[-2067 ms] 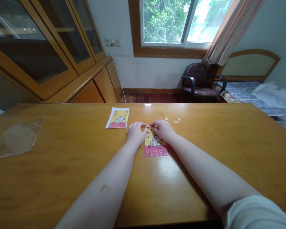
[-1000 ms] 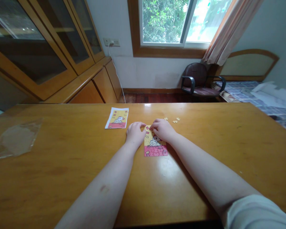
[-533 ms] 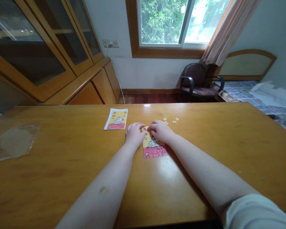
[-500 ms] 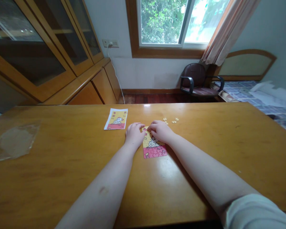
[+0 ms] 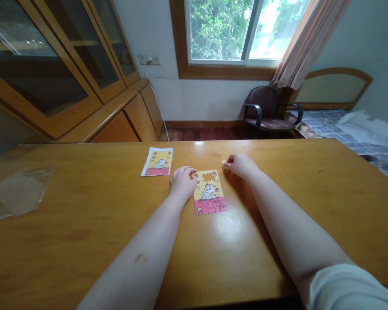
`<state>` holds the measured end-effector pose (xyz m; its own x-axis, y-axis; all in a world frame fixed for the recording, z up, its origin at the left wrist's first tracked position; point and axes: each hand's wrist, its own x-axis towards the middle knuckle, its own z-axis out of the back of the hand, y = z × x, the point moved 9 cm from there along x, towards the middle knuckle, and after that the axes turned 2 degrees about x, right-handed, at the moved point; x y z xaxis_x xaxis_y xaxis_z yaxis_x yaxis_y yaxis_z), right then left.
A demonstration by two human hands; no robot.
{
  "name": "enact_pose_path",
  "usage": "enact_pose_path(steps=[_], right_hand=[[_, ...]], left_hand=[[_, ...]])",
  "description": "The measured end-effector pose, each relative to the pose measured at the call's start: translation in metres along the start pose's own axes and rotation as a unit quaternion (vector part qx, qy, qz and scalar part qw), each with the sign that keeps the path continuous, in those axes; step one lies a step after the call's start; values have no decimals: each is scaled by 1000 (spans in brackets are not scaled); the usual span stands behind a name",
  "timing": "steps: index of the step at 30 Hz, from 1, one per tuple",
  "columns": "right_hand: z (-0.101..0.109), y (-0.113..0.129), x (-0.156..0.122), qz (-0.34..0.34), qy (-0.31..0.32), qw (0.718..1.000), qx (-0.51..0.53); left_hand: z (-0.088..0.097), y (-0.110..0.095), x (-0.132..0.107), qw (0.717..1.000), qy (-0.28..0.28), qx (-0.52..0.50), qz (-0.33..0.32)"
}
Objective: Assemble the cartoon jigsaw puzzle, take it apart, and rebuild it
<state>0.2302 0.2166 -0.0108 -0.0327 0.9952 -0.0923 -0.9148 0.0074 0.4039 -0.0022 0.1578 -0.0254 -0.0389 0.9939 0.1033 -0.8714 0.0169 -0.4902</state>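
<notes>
A nearly filled jigsaw puzzle (image 5: 209,206) lies flat on the table, showing a white cartoon animal on yellow and pink. Near its top edge a gap exposes the wood. My left hand (image 5: 183,181) rests at the puzzle's upper left edge, fingers stretched out and fingertips touching it, holding nothing. Beyond the upper right corner, my right hand (image 5: 241,165) reaches down to the loose puzzle pieces (image 5: 223,162), its thumb and fingers pinched together at one of them. This hand covers the spot of other loose pieces.
A printed reference picture (image 5: 158,162) of the same design lies left of the puzzle. A clear plastic bag (image 5: 19,191) is on the table's (image 5: 100,241) left side. Behind the table stand a brown armchair (image 5: 265,107), a glass-door cabinet (image 5: 84,92) and a bed (image 5: 330,118).
My right hand has moved from the top of the puzzle to the right, over to the loose pieces, uncovering the gap. My left hand has stayed in place.
</notes>
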Motion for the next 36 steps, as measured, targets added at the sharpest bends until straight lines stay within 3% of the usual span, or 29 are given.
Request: enact_pose_path(steps=[3, 13, 22, 28, 36], right_hand=[[-4, 9, -4, 1, 3, 999, -36], [-20, 17, -12, 18, 110, 993, -39], [-22, 19, -6, 39, 92, 994, 39], [-12, 28, -9, 66, 69, 991, 95], [-25, 60, -25, 153, 139, 974, 97]], left_hand=[[1, -1, 0, 1000, 0, -1, 3], [0, -1, 0, 1000, 3, 7, 5], [2, -1, -1, 1000, 0, 4, 6], [0, -1, 0, 1000, 2, 6, 1], [2, -1, 0, 1000, -7, 4, 0]])
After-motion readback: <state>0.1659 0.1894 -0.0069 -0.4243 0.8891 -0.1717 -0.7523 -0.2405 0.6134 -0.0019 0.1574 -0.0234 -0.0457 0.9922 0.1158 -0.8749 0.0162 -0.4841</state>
